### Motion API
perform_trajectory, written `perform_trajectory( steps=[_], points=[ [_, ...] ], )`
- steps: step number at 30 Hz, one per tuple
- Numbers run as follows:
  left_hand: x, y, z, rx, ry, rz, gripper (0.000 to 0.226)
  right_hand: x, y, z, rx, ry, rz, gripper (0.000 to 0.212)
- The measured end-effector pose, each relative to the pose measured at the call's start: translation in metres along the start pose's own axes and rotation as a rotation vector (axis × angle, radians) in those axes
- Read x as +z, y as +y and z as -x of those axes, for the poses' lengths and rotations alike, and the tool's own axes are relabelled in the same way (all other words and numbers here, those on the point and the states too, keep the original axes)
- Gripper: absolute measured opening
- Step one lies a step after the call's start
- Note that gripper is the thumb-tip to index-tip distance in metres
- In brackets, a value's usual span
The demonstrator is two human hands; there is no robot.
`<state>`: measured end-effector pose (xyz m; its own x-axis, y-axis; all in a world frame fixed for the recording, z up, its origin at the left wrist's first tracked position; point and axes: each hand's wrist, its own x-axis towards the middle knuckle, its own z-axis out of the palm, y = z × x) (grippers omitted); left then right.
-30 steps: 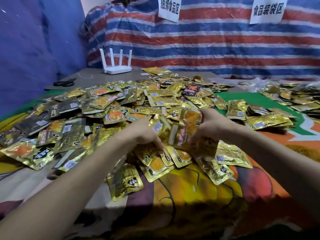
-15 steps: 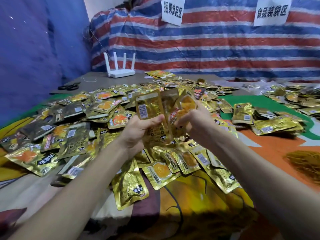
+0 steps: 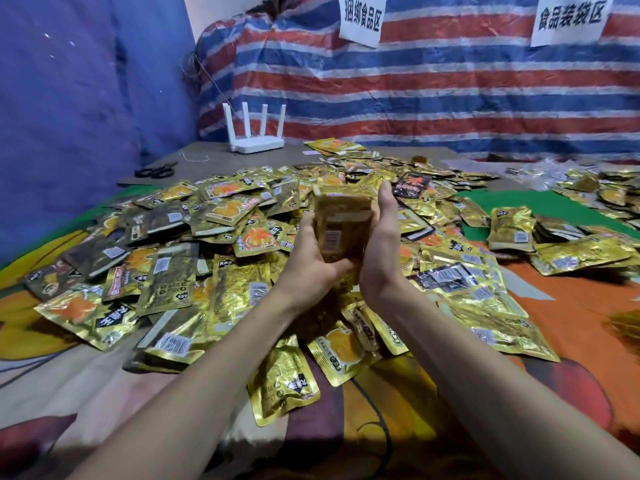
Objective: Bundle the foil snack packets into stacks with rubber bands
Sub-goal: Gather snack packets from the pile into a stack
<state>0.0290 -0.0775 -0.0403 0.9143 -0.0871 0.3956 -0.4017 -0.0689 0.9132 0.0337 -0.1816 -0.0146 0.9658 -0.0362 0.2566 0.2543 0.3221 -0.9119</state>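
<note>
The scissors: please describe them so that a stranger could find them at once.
Find the blue wall at left. At its foot, left of the white router, lie the scissors on bare grey table. They are black, unlike the gold packets nearby.

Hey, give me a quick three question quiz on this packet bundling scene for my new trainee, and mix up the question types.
1. True or false: the stack of packets is lying flat, untouched.
2. What stands behind the loose pile, by the tarp? A white router, B kettle, C scale.
3. Fill in: the right hand presses the stack with ____ fingers.
Key: 1 false, the left hand and right hand hold it upright; 2 A; 3 straight.
</note>
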Motion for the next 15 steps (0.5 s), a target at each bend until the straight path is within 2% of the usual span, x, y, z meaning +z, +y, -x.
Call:
perform_trajectory(
  steps=[2,5,8,11,12,14,15],
  points=[
    [-0.005,0.001,-0.001,-0.021,-0.049,-0.084,0.065,-0.003,0.004,-0.001,0.02,0.05,0.043,0.057],
    [-0.009,0.004,-0.004,0.017,-0.043,-0.05,0.062,-0.004,-0.001,-0.002,-0.014,0.053,0.032,0.041],
    [-0.008,0.001,-0.005,0.062,-0.041,-0.082,0.06,-0.002,-0.008,-0.002,-0.005,-0.016,0.06,0.043],
    [-0.008,-0.001,-0.004,0.095,0.011,-0.088,0.044,-0.008,-0.02,0.001,0.108,-0.139,0.165,0.051],
    [-0.009,-0.001,-0.003,0.103,0.043,-0.074,0.043,-0.015,-0.025,0.002,0.1,-0.15,0.231,0.047],
    [-0.01,-0.001,-0.003,0.104,0.089,-0.056,0.049,-0.037,-0.041,0.004,-0.026,-0.152,0.454,0.02],
    [-0.01,-0.001,-0.003,0.103,0.095,-0.064,0.048,-0.049,-0.05,0.006,-0.085,-0.207,0.595,0.009]
  ],
)
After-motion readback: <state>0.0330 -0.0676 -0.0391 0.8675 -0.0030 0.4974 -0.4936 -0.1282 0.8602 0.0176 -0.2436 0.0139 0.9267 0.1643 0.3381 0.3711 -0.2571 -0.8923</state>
